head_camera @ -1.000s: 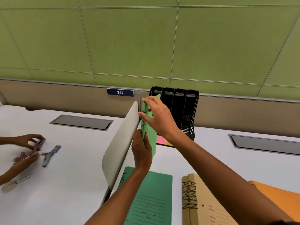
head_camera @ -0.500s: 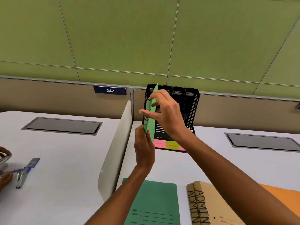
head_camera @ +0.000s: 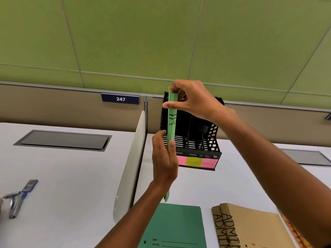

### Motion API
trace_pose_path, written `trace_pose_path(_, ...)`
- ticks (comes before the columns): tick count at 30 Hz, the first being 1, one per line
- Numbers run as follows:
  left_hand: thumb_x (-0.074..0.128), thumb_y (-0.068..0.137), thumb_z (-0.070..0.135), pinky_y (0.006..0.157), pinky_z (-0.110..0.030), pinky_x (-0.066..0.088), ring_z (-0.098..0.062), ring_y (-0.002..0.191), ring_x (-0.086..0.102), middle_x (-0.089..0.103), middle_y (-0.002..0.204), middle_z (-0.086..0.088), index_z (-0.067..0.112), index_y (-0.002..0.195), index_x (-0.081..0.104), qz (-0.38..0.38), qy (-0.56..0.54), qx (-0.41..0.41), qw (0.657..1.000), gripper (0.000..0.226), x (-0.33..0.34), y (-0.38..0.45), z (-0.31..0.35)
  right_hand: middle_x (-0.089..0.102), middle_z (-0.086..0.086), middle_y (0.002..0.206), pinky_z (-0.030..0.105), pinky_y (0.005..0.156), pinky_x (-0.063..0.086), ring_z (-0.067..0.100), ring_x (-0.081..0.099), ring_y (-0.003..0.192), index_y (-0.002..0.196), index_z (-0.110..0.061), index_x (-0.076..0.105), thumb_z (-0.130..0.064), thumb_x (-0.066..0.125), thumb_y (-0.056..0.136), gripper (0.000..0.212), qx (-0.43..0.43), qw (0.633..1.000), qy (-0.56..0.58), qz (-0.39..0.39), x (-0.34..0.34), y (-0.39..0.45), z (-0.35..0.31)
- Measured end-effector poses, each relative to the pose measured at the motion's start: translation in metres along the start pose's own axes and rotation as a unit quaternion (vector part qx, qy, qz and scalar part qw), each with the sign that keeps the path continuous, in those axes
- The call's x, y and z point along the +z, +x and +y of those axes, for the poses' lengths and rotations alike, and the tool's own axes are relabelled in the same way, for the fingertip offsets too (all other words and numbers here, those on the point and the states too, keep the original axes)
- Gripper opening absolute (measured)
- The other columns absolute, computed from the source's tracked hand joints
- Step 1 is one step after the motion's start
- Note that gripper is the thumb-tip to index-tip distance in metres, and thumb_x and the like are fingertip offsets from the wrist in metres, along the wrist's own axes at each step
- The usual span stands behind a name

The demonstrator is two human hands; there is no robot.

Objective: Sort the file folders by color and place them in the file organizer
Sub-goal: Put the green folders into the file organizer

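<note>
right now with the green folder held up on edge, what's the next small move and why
Probably slide the green folder forward and down into the file organizer's leftmost slot. Both the left hand and right hand hold it upright in line with that slot, which looks empty.

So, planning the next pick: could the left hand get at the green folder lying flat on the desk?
Probably not at once. The left hand grips the upright green folder. Once freed, the flat green folder lies uncovered just below it, with nothing between.
</note>
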State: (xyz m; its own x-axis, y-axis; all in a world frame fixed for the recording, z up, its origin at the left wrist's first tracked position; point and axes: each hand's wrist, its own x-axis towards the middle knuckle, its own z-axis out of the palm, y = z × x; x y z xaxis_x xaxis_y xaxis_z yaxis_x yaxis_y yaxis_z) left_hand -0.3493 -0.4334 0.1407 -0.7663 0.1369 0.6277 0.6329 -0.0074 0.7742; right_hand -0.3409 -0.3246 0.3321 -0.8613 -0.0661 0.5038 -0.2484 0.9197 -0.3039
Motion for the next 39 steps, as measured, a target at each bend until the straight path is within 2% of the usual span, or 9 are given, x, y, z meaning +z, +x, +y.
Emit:
trace_pose_path(3, 0.032, 0.098, 0.044, 0.089, -0.009, 0.042, 0.001, 0.114, 0.049, 0.05, 0.127, -0.002, 0.013, 0.132, 0.042, 0.0, 0.006, -0.018, 1.0, 0.047, -0.001, -0.003, -0.013, 0.054, -0.013, 0.08, 0.01, 0.061, 0.045, 0.002, 0.049, 0.066, 0.098, -0.015, 0.059, -0.041, 0.074, 0.078, 0.036, 0.011, 1.0, -0.016, 0.01, -0.014, 0.008, 0.011)
trace_pose_path(7, 0.033, 0.097, 0.053, 0.093, -0.037, 0.053, -0.014, 0.121, 0.049, 0.045, 0.134, 0.001, 0.018, 0.136, 0.037, -0.057, 0.038, -0.017, 0.997, 0.053, -0.003, -0.013, -0.041, 0.054, -0.008, 0.083, 0.007, 0.063, 0.045, 0.01, 0.054, 0.071, 0.102, -0.009, 0.057, -0.038, 0.071, 0.081, 0.038, 0.019, 0.998, -0.046, 0.036, -0.022, 0.019, 0.023)
trace_pose_path(14, 0.047, 0.092, 0.052, 0.1, -0.039, 0.048, -0.013, 0.128, 0.044, 0.04, 0.138, 0.007, 0.024, 0.14, 0.032, -0.099, 0.02, -0.049, 0.994, 0.057, -0.003, -0.027, -0.064, 0.058, 0.005, 0.089, 0.031, 0.072, 0.054, 0.026, 0.061, 0.08, 0.104, -0.002, 0.057, -0.034, 0.067, 0.085, 0.039, -0.019, 0.993, -0.103, 0.056, -0.031, 0.033, 0.033)
trace_pose_path(20, 0.055, 0.092, 0.046, 0.096, -0.039, 0.051, -0.014, 0.127, 0.044, 0.038, 0.138, 0.011, 0.029, 0.14, 0.031, -0.134, 0.032, -0.071, 0.988, 0.057, 0.007, -0.031, -0.09, 0.059, 0.003, 0.089, 0.012, 0.064, 0.047, 0.019, 0.059, 0.075, 0.102, -0.003, 0.057, -0.032, 0.068, 0.086, 0.035, -0.027, 0.986, -0.12, 0.111, -0.049, 0.051, 0.046)
trace_pose_path(25, 0.049, 0.095, 0.046, 0.118, -0.04, 0.027, -0.016, 0.147, 0.017, 0.017, 0.16, 0.0, 0.027, 0.152, 0.019, -0.222, 0.146, -0.091, 0.96, 0.066, 0.016, -0.028, -0.137, 0.06, 0.005, 0.09, 0.015, 0.065, 0.049, 0.02, 0.06, 0.075, 0.102, -0.001, 0.056, -0.034, 0.068, 0.087, 0.038, -0.036, 0.981, -0.129, 0.141, -0.042, 0.067, 0.062)
trace_pose_path(29, 0.055, 0.095, 0.025, 0.118, -0.042, 0.02, -0.031, 0.148, 0.013, 0.007, 0.161, -0.016, 0.009, 0.153, 0.014, -0.28, 0.221, -0.105, 0.928, 0.073, 0.016, -0.007, -0.168, 0.06, 0.008, 0.09, 0.028, 0.068, 0.054, 0.024, 0.062, 0.076, 0.101, 0.0, 0.056, -0.032, 0.069, 0.087, 0.037, -0.05, 0.98, -0.138, 0.135, -0.033, 0.077, 0.077)
trace_pose_path(32, 0.053, 0.096, 0.018, 0.115, -0.026, 0.016, -0.029, 0.149, 0.008, 0.003, 0.161, -0.016, 0.008, 0.153, 0.007, -0.324, 0.225, -0.141, 0.908, 0.074, 0.015, 0.009, -0.189, 0.06, 0.01, 0.092, 0.026, 0.07, 0.054, 0.023, 0.061, 0.077, 0.102, 0.0, 0.056, -0.032, 0.068, 0.087, 0.037, -0.051, 0.98, -0.137, 0.132, -0.03, 0.083, 0.087)
trace_pose_path(36, 0.055, 0.095, 0.015, 0.114, -0.032, 0.03, -0.025, 0.141, 0.034, 0.036, 0.153, -0.012, 0.012, 0.154, 0.013, -0.34, 0.212, -0.168, 0.901, 0.072, 0.016, 0.02, -0.209, 0.061, 0.012, 0.094, 0.025, 0.071, 0.053, 0.024, 0.06, 0.078, 0.102, 0.0, 0.056, -0.032, 0.068, 0.087, 0.037, -0.047, 0.982, -0.138, 0.117, -0.028, 0.088, 0.094)
trace_pose_path(39, 0.054, 0.096, 0.015, 0.097, -0.034, 0.046, -0.026, 0.117, 0.055, 0.057, 0.131, -0.011, 0.016, 0.154, 0.016, -0.322, 0.205, -0.171, 0.908, 0.069, 0.023, 0.022, -0.209, 0.062, 0.011, 0.095, 0.017, 0.069, 0.05, 0.023, 0.061, 0.079, 0.105, 0.001, 0.056, -0.031, 0.066, 0.088, 0.037, -0.039, 0.982, -0.141, 0.119, -0.035, 0.089, 0.095)
